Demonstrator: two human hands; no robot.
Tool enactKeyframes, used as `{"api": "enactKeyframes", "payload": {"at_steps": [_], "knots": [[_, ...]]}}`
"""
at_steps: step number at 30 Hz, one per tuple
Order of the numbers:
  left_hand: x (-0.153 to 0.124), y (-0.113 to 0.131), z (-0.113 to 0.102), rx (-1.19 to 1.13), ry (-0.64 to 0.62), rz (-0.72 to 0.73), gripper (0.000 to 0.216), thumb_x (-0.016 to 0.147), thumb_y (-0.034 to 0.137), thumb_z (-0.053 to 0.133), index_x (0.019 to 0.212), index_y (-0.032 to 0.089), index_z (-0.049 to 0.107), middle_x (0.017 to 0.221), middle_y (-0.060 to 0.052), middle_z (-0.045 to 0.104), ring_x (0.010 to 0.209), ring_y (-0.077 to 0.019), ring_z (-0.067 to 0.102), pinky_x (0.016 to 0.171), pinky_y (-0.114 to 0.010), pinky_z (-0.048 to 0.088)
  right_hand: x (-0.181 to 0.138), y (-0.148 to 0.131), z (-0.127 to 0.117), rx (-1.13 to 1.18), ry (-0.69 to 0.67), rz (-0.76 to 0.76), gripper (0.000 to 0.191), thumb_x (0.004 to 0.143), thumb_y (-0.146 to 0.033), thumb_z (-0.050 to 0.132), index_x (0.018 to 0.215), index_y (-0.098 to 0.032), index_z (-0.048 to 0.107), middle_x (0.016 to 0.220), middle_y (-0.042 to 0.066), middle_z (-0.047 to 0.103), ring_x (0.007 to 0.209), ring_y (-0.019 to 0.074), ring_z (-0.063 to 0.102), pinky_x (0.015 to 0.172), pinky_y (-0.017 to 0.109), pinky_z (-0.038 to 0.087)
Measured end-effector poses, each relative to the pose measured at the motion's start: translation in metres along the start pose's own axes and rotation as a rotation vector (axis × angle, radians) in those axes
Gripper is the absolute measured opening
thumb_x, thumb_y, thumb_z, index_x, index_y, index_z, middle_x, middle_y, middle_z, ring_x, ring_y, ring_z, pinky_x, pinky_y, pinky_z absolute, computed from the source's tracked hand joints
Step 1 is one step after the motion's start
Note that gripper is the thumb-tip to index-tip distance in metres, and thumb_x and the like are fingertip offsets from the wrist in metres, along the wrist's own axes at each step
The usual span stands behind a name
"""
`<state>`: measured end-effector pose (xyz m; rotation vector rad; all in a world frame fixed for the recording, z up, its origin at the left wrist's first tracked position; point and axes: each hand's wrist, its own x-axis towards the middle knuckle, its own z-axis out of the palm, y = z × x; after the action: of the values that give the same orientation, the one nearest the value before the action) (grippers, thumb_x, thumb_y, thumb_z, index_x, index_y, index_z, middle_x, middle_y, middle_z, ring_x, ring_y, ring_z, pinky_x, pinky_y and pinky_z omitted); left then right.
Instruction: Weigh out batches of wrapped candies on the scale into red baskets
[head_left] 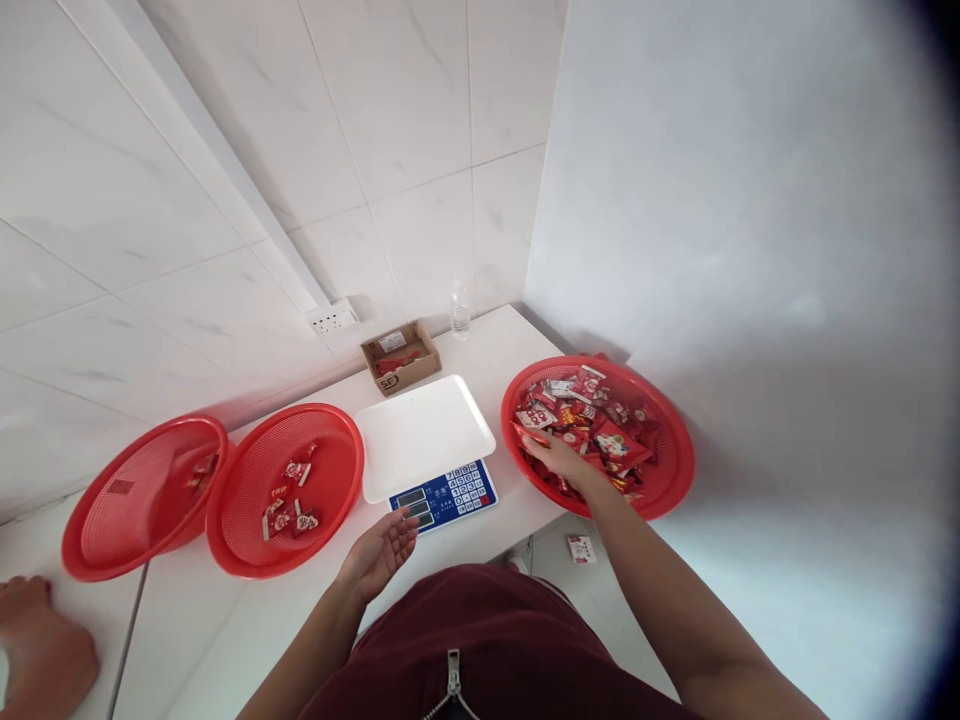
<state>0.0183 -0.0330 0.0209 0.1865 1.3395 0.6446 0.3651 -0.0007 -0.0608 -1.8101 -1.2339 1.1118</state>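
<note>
My right hand (556,455) reaches into the red basket (670,478) on the right, which is heaped with red and white sweet packets (600,425); its fingers lie on the packets at the basket's left side, and whether they grip one is hidden. My left hand (379,552) hovers palm up, fingers apart and holding nothing, just in front of the blue keypad of a weighing scale (442,492). The scale's white pan (424,432) is bare. The middle red basket (285,490) holds a few packets (289,505).
A third red basket (142,500) at far left leans on the middle one, with a couple of packets inside. A small cardboard box (400,357) and a clear bottle (460,312) stand by the tiled wall. One packet (581,548) lies on the floor. Another person's hand (37,640) rests at bottom left.
</note>
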Motion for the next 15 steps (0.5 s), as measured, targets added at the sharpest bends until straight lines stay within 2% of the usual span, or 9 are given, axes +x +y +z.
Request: {"api": "enactKeyframes", "payload": {"at_steps": [3, 4, 6, 8, 10, 13, 15], "knots": [[-0.002, 0.002, -0.005, -0.015, 0.003, 0.015, 0.011, 0.088, 0.013, 0.053, 0.098, 0.013, 0.057, 0.076, -0.005, 0.068, 0.059, -0.0109, 0.065, 0.059, -0.021, 0.053, 0.022, 0.001, 0.021, -0.156, 0.05, 0.075, 0.062, 0.081, -0.053, 0.049, 0.136, -0.024, 0.045, 0.155, 0.006, 0.019, 0.142, 0.0278, 0.016, 0.113, 0.044, 0.02], [-0.003, 0.003, -0.006, -0.023, 0.005, 0.021, 0.011, 0.088, 0.013, 0.053, 0.098, 0.013, 0.057, 0.077, -0.005, 0.068, 0.059, -0.0111, 0.065, 0.059, -0.021, 0.054, 0.028, 0.002, 0.025, -0.193, 0.075, 0.086, 0.061, 0.083, -0.049, 0.047, 0.138, -0.024, 0.042, 0.156, 0.006, 0.011, 0.142, 0.0278, 0.012, 0.114, 0.045, 0.018], [-0.004, 0.003, -0.011, -0.04, 0.01, 0.032, 0.01, 0.088, 0.014, 0.052, 0.097, 0.013, 0.057, 0.078, -0.006, 0.068, 0.06, -0.0116, 0.065, 0.059, -0.022, 0.054, 0.035, 0.006, 0.03, -0.255, 0.107, 0.052, 0.058, 0.084, -0.038, 0.047, 0.139, -0.023, 0.04, 0.157, 0.007, 0.006, 0.142, 0.0278, 0.015, 0.113, 0.043, 0.021], [-0.004, 0.002, -0.017, -0.059, 0.013, 0.044, 0.011, 0.088, 0.013, 0.052, 0.098, 0.012, 0.058, 0.079, -0.007, 0.068, 0.06, -0.0119, 0.066, 0.059, -0.022, 0.054, 0.035, 0.011, 0.033, -0.317, 0.14, -0.017, 0.056, 0.08, -0.026, 0.049, 0.136, -0.023, 0.042, 0.156, 0.007, 0.009, 0.14, 0.0277, 0.023, 0.111, 0.042, 0.027], [-0.004, 0.0, -0.024, -0.078, 0.026, 0.045, 0.013, 0.088, 0.013, 0.052, 0.099, 0.012, 0.058, 0.079, -0.007, 0.068, 0.061, -0.0121, 0.066, 0.059, -0.022, 0.054, 0.031, 0.016, 0.034, -0.343, 0.207, -0.032, 0.057, 0.076, -0.02, 0.05, 0.132, -0.023, 0.045, 0.153, 0.009, 0.018, 0.134, 0.0274, 0.033, 0.106, 0.04, 0.034], [-0.004, -0.002, -0.032, -0.105, 0.052, 0.04, 0.014, 0.087, 0.012, 0.053, 0.1, 0.013, 0.058, 0.08, -0.007, 0.068, 0.061, -0.0125, 0.066, 0.06, -0.023, 0.055, 0.023, 0.021, 0.034, -0.332, 0.343, 0.053, 0.054, 0.075, -0.024, 0.051, 0.128, -0.016, 0.045, 0.138, 0.017, 0.039, 0.122, 0.0284, 0.047, 0.099, 0.039, 0.041], [-0.004, -0.002, -0.035, -0.121, 0.064, 0.043, 0.015, 0.087, 0.012, 0.053, 0.1, 0.012, 0.058, 0.081, -0.007, 0.068, 0.062, -0.0124, 0.067, 0.06, -0.023, 0.055, 0.019, 0.024, 0.034, -0.336, 0.346, 0.117, 0.05, 0.076, -0.03, 0.05, 0.123, -0.012, 0.049, 0.124, 0.019, 0.051, 0.114, 0.0292, 0.052, 0.095, 0.038, 0.043]]}}
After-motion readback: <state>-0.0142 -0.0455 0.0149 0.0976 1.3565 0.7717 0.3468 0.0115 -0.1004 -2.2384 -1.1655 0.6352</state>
